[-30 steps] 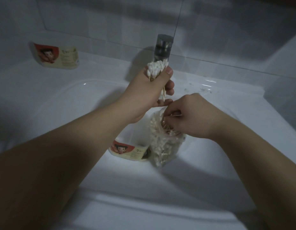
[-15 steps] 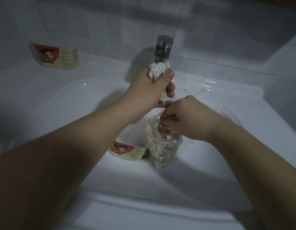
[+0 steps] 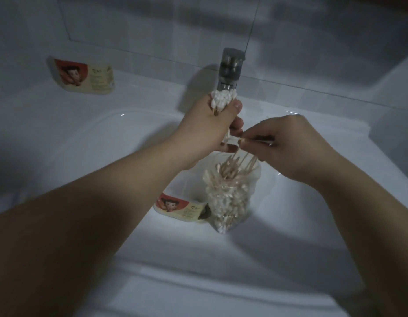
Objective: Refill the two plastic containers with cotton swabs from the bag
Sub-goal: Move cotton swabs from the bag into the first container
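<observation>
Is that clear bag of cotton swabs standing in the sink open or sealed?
Open: swab sticks poke out the top of the bag, and the right hand pinches some just above.

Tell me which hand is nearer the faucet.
Left. The left hand, gripping a bundle of cotton swabs, is just in front of the faucet. The right hand is lower and further right, pinching swab sticks over the bag.
</observation>
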Motion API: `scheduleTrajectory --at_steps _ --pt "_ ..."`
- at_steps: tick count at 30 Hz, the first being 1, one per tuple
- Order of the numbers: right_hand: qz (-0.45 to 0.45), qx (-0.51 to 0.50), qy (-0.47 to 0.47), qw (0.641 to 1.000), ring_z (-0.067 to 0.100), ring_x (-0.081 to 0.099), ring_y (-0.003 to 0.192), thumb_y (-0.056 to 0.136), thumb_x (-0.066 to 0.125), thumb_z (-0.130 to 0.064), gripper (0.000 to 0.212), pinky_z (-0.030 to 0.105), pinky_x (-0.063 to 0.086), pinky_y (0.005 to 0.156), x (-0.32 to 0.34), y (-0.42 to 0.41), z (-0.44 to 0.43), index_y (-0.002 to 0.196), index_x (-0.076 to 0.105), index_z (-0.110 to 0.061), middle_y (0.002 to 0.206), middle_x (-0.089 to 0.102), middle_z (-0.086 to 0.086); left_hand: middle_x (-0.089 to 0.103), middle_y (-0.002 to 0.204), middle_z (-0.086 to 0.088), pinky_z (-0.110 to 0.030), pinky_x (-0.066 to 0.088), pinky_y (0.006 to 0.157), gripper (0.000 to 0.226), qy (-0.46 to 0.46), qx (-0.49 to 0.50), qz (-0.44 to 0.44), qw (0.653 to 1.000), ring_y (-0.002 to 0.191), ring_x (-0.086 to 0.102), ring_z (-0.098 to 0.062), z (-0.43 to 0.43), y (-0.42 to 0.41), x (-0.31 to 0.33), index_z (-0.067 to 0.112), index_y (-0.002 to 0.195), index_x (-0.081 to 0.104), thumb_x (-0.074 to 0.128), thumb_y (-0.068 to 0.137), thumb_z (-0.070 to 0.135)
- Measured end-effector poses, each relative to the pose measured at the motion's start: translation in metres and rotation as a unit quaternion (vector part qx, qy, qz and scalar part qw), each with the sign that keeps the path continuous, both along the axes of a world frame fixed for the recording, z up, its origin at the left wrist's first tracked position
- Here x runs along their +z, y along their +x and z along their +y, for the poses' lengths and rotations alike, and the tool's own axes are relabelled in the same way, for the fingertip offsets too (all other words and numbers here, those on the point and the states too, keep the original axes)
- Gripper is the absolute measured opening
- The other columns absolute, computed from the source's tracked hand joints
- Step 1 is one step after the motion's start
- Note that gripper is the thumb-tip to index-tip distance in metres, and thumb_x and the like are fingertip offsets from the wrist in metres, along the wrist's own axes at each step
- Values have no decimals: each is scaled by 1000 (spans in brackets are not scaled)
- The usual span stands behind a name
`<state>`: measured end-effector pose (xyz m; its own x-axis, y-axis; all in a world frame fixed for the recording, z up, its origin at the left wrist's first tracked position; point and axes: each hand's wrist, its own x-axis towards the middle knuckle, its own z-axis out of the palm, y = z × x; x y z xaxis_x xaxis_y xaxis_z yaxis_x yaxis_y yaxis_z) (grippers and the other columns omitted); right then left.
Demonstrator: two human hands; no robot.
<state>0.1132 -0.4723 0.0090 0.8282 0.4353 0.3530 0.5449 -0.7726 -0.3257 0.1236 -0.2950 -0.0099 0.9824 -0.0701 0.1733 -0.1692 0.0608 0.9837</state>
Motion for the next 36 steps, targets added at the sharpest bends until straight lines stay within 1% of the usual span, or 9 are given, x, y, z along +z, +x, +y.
scheduleTrajectory --at_steps 4,8,13,20,23,27,29,33,36 --pt "28 -19 97 995 2 66 66 94 71 -29 13 14 48 61 4 1 -6 85 74 -37 68 69 -21 74 91 -5 -44 65 72 17 24 -12 5 1000 86 76 -18 -1 -1 -2 13 108 61 56 104 29" --pt "59 -35 220 973 4 63 60 95 71 -24 11 18 50 58 3 3 -6 86 78 -25 71 72 -9 77 93 -2 -35 63 67 16 41 -35 6 999 86 76 -16 -1 -5 -1 18 106 64 54 105 31" --pt "90 -27 319 943 7 58 57 96 70 -17 13 22 46 54 0 4 -1 87 79 -19 64 68 -5 75 110 -10 -43 64 75 24 51 -122 24 991 98 75 -25 -2 -10 -1 19 121 66 51 107 30" --pt "94 -36 346 933 8 52 51 95 69 -12 13 22 41 49 -4 6 4 90 81 -14 56 64 -6 65 78 4 -26 50 60 10 124 -145 9 982 65 57 -7 1 -8 -5 26 104 68 59 103 25" --pt "88 -43 340 935 8 50 46 95 70 -14 12 21 41 48 -4 5 4 90 81 -15 55 65 -8 53 65 9 -22 44 54 21 136 -155 9 979 58 48 -5 4 -6 -3 18 117 68 70 96 17" --pt "69 -77 351 931 3 52 48 95 70 -21 10 17 43 51 -3 6 3 97 79 -24 62 66 -13 54 65 2 -26 51 60 6 145 -106 23 984 60 53 -11 3 -4 -4 13 94 67 68 97 18" --pt "62 -104 349 929 -3 53 52 96 68 -26 11 14 42 54 -1 7 2 99 79 -28 76 67 -16 58 69 -6 -31 55 65 13 126 -77 40 988 66 58 -17 2 -3 -5 11 87 64 64 98 19" --pt "109 -111 339 928 23 40 59 100 59 -22 20 30 36 52 0 9 1 93 77 -24 68 46 10 69 75 2 -30 59 69 7 67 -63 62 994 71 66 -12 0 -3 -5 17 99 62 57 103 19" --pt "133 -86 319 934 23 44 57 101 56 -18 20 35 42 57 -4 8 5 91 74 -19 60 48 3 63 72 3 -25 56 59 3 27 -49 75 996 62 58 -10 -1 -2 -5 19 103 59 57 103 16"
